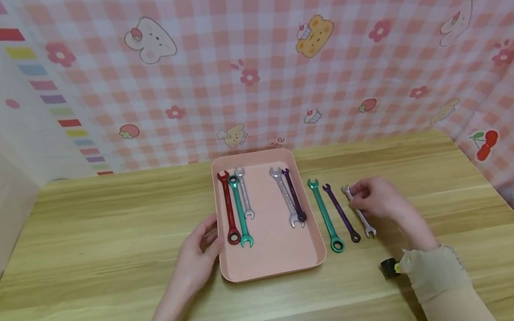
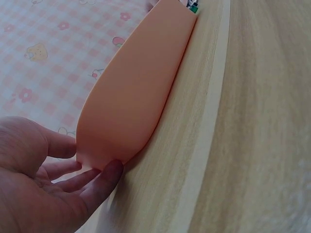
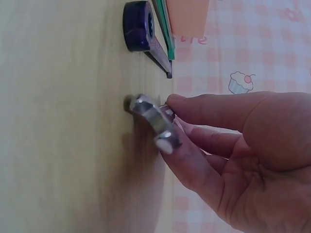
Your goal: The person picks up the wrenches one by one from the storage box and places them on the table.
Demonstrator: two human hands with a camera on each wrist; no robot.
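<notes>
My right hand [image 1: 378, 197] pinches a silver wrench [image 1: 365, 221] between thumb and fingers, right of the tray. In the right wrist view, the open end of that silver wrench [image 3: 154, 121] points toward the camera, close over the table. My left hand [image 1: 196, 257] touches the left wall of a pink tray [image 1: 274, 255] with its fingertips, relaxed. In the tray, a red wrench [image 1: 229, 205], a green wrench [image 1: 240, 209] and a silver wrench [image 1: 244, 194] lie on the left. Another silver wrench [image 1: 285, 195] and a purple wrench [image 1: 293, 194] lie on its right side.
Between the tray and my right hand, a green wrench [image 1: 325, 214] and a purple wrench [image 1: 340, 211] lie side by side on the wooden table [image 1: 95, 240]. A checked pink cloth [image 1: 221, 75] hangs behind the table and along its right side.
</notes>
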